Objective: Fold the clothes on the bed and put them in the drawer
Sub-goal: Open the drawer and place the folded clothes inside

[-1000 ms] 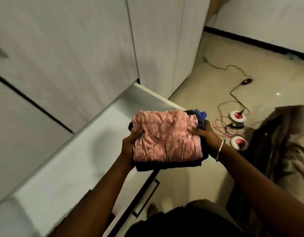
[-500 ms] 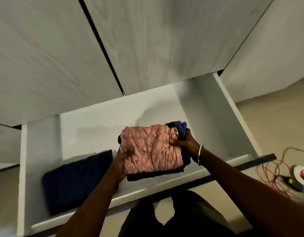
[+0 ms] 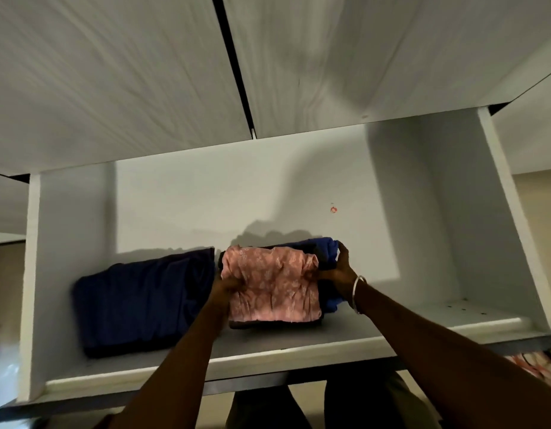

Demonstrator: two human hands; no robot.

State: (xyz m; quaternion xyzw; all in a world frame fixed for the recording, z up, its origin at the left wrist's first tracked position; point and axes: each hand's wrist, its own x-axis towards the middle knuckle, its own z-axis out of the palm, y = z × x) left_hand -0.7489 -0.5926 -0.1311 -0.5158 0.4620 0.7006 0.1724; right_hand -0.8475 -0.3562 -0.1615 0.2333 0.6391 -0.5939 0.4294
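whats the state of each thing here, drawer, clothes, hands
drawer: pulled open
folded stack, pink garment on top: low in the drawer, held at both ends
navy folded garment: lying in the drawer, left of the stack
left hand: gripping the stack
right hand: gripping the stack
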